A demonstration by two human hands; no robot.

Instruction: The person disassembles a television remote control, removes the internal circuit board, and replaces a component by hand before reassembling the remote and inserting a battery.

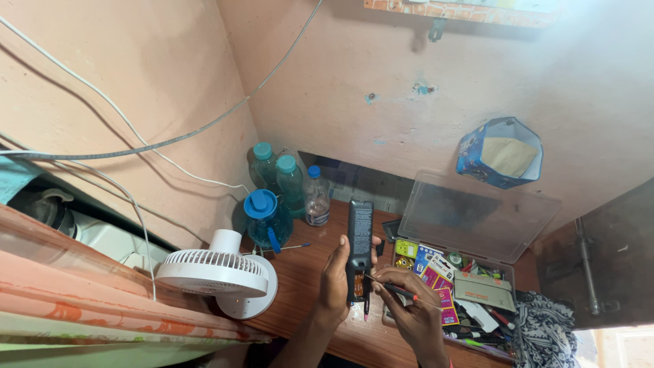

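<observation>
Over the wooden worktop [300, 272], in the head view, the left hand [334, 279] has its fingers clamped around a black remote control [359, 238], held upright with its lower end opened. The right hand [409, 310] pinches a slim screwdriver [392, 287], tip at the exposed orange part. Judging from this, a firm grip and a squarely seated tip would serve best, beside the open parts box [470, 300] and white fan [218, 272].

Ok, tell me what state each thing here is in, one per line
Black remote: upright, lower back open, held by left hand.
Screwdriver: in right hand, tip at the remote.
Clear plastic box: lid open, full of parts.
White fan: tilted face-up.
Bottles: capped, upright.
</observation>
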